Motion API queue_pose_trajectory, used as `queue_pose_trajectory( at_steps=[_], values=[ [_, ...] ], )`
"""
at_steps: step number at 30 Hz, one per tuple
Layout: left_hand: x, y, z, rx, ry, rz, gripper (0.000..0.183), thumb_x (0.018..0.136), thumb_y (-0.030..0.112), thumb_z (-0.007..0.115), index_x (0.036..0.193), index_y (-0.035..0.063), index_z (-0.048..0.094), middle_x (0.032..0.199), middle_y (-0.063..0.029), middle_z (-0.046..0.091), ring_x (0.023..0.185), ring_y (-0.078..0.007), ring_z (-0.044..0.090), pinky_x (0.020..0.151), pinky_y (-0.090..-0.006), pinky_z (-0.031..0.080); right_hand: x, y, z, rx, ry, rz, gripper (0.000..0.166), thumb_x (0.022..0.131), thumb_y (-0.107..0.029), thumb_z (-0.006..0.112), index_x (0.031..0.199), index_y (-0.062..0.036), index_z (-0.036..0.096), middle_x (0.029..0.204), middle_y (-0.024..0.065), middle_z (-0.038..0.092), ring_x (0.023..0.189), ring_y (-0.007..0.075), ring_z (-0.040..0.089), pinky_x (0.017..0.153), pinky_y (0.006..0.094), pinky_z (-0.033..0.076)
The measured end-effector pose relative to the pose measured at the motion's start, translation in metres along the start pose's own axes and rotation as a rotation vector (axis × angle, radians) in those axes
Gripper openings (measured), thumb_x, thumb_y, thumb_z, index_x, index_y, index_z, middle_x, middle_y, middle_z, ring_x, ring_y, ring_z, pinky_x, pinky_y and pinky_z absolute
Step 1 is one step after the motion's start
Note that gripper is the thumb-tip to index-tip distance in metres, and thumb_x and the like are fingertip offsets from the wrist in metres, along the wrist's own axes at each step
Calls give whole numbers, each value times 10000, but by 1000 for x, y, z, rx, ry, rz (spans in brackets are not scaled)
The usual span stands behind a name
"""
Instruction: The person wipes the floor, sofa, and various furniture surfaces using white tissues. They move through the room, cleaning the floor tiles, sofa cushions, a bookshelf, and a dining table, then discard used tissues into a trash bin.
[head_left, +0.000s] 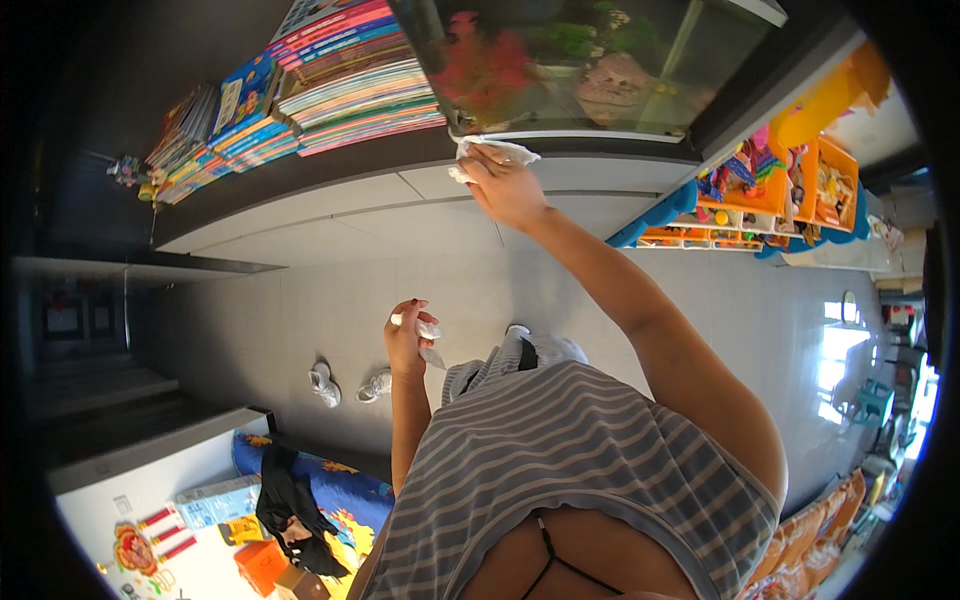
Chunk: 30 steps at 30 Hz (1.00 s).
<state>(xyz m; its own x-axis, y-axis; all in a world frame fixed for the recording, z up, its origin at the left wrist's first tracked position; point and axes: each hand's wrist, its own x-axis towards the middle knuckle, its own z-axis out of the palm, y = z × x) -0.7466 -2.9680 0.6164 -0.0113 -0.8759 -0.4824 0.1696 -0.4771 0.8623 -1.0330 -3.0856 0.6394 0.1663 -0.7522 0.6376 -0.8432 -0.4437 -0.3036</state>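
Observation:
My right hand (510, 191) reaches forward and presses a white tissue or thin cloth (519, 148) against the dark ledge (600, 148) of a low cabinet. The ledge runs along the foot of a glass tank (559, 97), with red and green plants and a rock-like ornament behind its pane. Beneath the ledge are the cabinet's pale drawer fronts (585, 176). My left hand (406, 351) is held low beside my body, away from the cabinet, with crumpled white tissue (426, 330) in its curled fingers.
Stacked books (367, 90) stand on the ledge left of the tank. To the right is a toy rack with orange bins (836, 184). White sneakers (324, 384) rest on the tiled floor (300, 300). Behind on the left, dark clothing (289, 495) lies over a blue patterned cover (337, 480).

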Motion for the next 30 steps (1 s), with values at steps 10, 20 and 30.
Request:
queue_pose_trajectory(
  at_steps=[10, 20, 30],
  values=[
    [-8, 0, -30, -85, 69, 36, 196, 950, 218, 600, 967, 25, 627, 679, -109, 648, 433, -97, 498, 375, -211, 358, 52, -43, 70, -269, -260, 111, 511, 997, -329, 449, 1413, -32, 450, 1454, 175, 468, 1413, 288, 360, 1176, 404, 243],
    [7, -1, -101, -217, 113, -2, 185, 962, 191, 560, 972, 16, 621, 683, -107, 645, 424, -95, 497, 368, -213, 371, 102, -50, 76, -259, -544, -114, 551, 1033, -369, 367, 1472, -38, 359, 1529, 158, 372, 1447, 252, 296, 1198, 371, 208],
    [95, 70, -201, -191, 30, -4, 187, 959, 188, 580, 961, 10, 633, 677, -105, 644, 445, -90, 517, 366, -202, 360, 204, -155, 212, -246, -508, -263, 611, 1023, -455, 359, 1483, -55, 340, 1505, 135, 389, 1441, 273, 289, 1190, 384, 217]
  ],
)
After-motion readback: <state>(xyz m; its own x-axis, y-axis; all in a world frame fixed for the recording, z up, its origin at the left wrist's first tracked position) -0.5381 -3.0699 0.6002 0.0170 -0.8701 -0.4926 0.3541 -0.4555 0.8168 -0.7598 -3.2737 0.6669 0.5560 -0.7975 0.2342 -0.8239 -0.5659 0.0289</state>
